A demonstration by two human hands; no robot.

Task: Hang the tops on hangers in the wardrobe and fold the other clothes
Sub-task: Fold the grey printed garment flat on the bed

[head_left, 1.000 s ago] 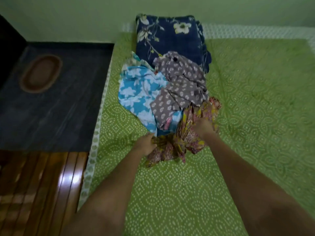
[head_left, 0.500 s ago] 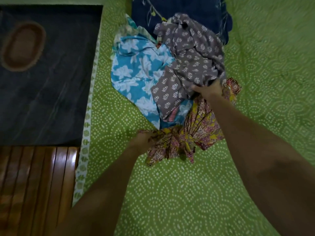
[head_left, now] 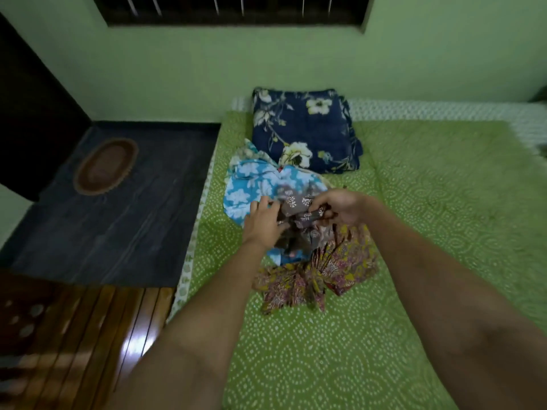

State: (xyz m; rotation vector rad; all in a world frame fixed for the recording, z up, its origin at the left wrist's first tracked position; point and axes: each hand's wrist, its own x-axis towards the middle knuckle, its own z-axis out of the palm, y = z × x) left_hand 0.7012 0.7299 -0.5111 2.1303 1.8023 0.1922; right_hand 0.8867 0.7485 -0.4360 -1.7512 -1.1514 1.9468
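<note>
home bedroom, bed (head_left: 414, 202) (floral pillow (head_left: 305, 128))

Three loose garments lie on the one bed (head_left: 414, 179), bunched together near its left edge. One is a blue floral garment (head_left: 248, 187) at about ten o'clock in the heap. One is a grey printed garment (head_left: 296, 202) in the middle. One is a yellow and maroon patterned garment (head_left: 334, 270) at about six o'clock. One folded navy floral blanket (head_left: 305, 128) sits at twelve o'clock from the heap, against the head of the bed. Two hands are in view: one left hand (head_left: 263, 220) and one right hand (head_left: 343, 205), both on the grey garment. One oval mat (head_left: 105, 165) lies on the dark floor at nine o'clock. One barred window (head_left: 231, 8) runs along the top.
</note>
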